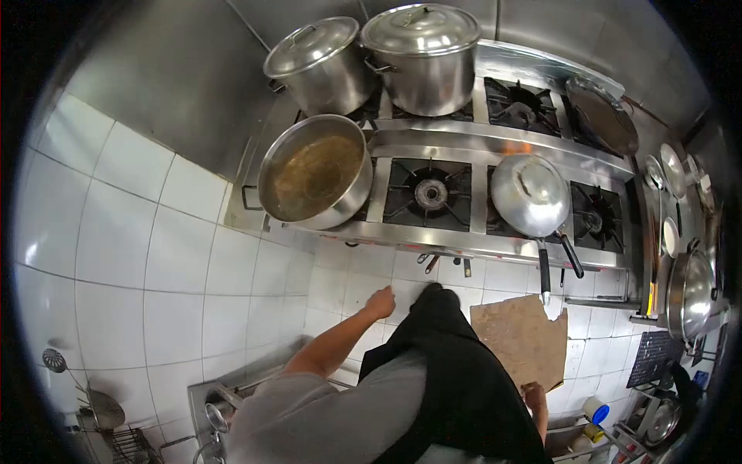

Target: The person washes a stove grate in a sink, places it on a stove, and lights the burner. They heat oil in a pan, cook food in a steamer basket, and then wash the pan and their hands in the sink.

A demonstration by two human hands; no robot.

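My left hand (pixel 380 302) hangs in front of my body over the tiled floor, below the stove front, its fingers curled in with nothing visible in them. Low beside the black apron (pixel 456 363) is my right hand (pixel 533 394), fingers loosely curled, near the lower edge of a brown cardboard sheet (pixel 519 336) on the floor. A large open pot (pixel 352 182) of brownish liquid stands at the stove's front left. On a front burner to the right, a pan covered by another, domed pan (pixel 529 193) has two black handles pointing towards me; orange flame shows behind it.
Two lidded stockpots (pixel 332 81) (pixel 429 77) stand at the back left of the stove (pixel 417 232). A dark pan (pixel 603 116) rests at the back right. Ladles and pans hang along the right side, with a metal wok (pixel 690 294) among them. White tiled wall (pixel 116 232) is close on the left.
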